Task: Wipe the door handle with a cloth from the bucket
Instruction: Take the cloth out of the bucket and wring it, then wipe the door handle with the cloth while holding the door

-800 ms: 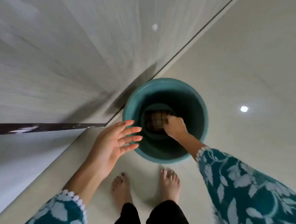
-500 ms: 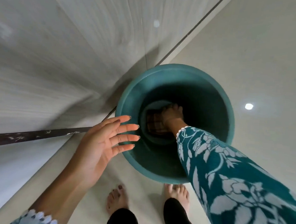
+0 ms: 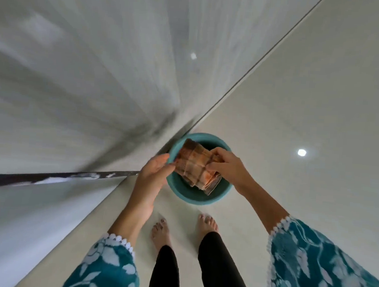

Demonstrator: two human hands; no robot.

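A folded brown and orange checked cloth (image 3: 194,165) is held in the air above a teal bucket (image 3: 194,195) that stands on the floor. My right hand (image 3: 229,168) pinches the cloth's right edge. My left hand (image 3: 153,174) is open, palm up, with its fingertips touching the cloth's left edge. The bucket sits next to the foot of a pale grey door (image 3: 88,81). No door handle is in view.
Glossy cream floor tiles (image 3: 309,95) stretch to the right, with a ceiling light reflected in them. A dark strip (image 3: 49,178) runs along the left at the door's lower edge. My bare feet (image 3: 163,230) stand just behind the bucket.
My right hand has come up out of the bucket with the cloth. The view has risen away from the bucket. My left hand has moved over to the cloth's left edge.
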